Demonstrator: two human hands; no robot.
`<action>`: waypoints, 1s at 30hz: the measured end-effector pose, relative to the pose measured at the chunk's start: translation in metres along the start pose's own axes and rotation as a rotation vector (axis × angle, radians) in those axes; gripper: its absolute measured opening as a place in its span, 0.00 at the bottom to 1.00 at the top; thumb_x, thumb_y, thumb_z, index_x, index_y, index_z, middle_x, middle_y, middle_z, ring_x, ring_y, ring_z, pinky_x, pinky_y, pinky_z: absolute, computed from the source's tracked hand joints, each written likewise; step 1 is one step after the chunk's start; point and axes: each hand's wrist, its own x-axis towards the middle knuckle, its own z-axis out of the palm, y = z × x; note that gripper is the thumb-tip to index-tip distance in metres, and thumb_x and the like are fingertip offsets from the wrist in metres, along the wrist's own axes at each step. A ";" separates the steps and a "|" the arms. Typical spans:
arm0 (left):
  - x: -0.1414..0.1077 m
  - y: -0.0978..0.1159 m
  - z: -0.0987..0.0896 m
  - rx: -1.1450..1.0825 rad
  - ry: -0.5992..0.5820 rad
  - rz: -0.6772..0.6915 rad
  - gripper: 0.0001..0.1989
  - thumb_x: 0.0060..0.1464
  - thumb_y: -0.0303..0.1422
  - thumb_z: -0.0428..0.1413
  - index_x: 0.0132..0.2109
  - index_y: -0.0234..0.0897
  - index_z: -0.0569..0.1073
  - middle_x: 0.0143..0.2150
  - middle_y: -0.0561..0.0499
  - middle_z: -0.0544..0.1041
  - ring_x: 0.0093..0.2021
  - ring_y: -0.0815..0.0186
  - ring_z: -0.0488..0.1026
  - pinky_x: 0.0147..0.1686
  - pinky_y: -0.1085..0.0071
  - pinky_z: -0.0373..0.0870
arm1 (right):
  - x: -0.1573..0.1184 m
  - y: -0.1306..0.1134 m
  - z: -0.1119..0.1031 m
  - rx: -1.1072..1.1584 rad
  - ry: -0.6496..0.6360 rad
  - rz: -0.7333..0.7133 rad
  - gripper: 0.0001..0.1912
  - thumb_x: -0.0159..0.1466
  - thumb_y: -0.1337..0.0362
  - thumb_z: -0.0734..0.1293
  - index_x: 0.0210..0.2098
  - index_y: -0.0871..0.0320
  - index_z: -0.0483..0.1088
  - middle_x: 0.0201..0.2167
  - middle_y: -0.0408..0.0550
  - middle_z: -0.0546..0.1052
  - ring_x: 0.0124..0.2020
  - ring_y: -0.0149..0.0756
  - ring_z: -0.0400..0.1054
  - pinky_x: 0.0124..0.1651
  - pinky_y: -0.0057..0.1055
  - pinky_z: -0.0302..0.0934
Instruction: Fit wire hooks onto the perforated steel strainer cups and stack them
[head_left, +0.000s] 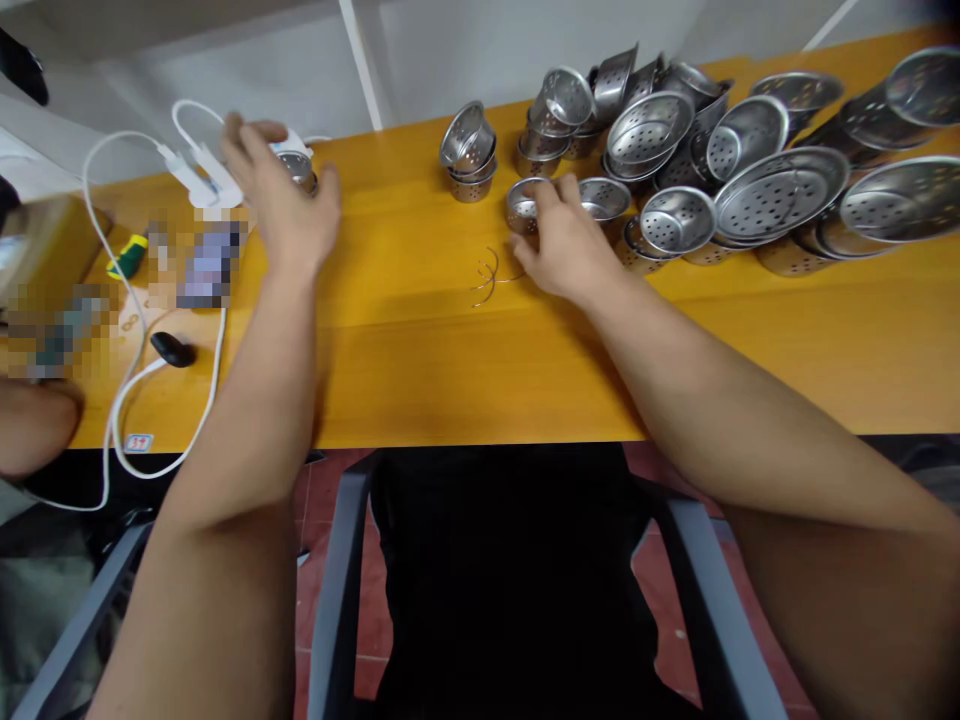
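Note:
My left hand (281, 205) reaches to the back left of the table, its fingers and thumb curved round a small metal cup (300, 168); most of that cup is hidden. At the middle of the table my right hand (562, 240) has its fingertips at the rim of a small perforated steel cup (519, 208). Just behind that hand another steel cup (604, 198) stands. Thin curved wires (491, 275) lie on the wood beside my right thumb.
Stacked perforated steel cups (469, 140) and larger perforated baskets (784, 190) crowd the back right. White cables with a power strip (217, 190), a blurred phone (208, 265) and a black mouse-like object (172, 350) occupy the left. Another person's arm (34, 425) rests at the left edge.

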 end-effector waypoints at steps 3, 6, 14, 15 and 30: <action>-0.010 0.008 0.032 -0.012 0.040 0.076 0.34 0.70 0.65 0.74 0.72 0.61 0.77 0.80 0.48 0.80 0.97 0.39 0.58 0.95 0.29 0.66 | 0.003 0.009 0.010 -0.007 0.005 0.030 0.28 0.83 0.37 0.75 0.66 0.51 0.79 0.66 0.69 0.81 0.66 0.67 0.77 0.73 0.63 0.73; -0.021 -0.004 0.075 0.019 0.170 0.109 0.30 0.74 0.59 0.71 0.74 0.61 0.75 0.86 0.47 0.75 0.99 0.39 0.55 0.98 0.28 0.60 | 0.006 0.011 0.012 0.003 0.007 0.039 0.26 0.81 0.35 0.75 0.61 0.48 0.83 0.60 0.66 0.83 0.62 0.69 0.78 0.70 0.67 0.75; -0.028 -0.040 0.147 -0.059 0.014 0.145 0.46 0.73 0.51 0.74 0.88 0.59 0.63 0.92 0.42 0.69 0.95 0.40 0.66 0.95 0.32 0.67 | 0.005 -0.044 -0.021 0.084 -0.028 -0.010 0.27 0.83 0.30 0.69 0.62 0.40 0.87 0.49 0.63 0.87 0.64 0.74 0.78 0.70 0.70 0.75; -0.028 -0.037 0.148 -0.071 0.008 0.149 0.50 0.72 0.51 0.74 0.90 0.61 0.61 0.92 0.43 0.69 0.95 0.40 0.66 0.95 0.32 0.67 | 0.003 -0.056 -0.023 0.096 -0.048 -0.008 0.28 0.83 0.30 0.69 0.64 0.39 0.87 0.49 0.63 0.88 0.64 0.74 0.78 0.69 0.69 0.75; -0.024 -0.034 0.128 -0.095 -0.085 0.167 0.37 0.74 0.55 0.67 0.81 0.52 0.68 0.82 0.41 0.80 0.84 0.42 0.76 0.85 0.36 0.71 | -0.010 -0.092 -0.016 0.099 -0.328 -0.160 0.22 0.84 0.35 0.71 0.55 0.45 0.85 0.58 0.56 0.86 0.58 0.60 0.80 0.65 0.55 0.75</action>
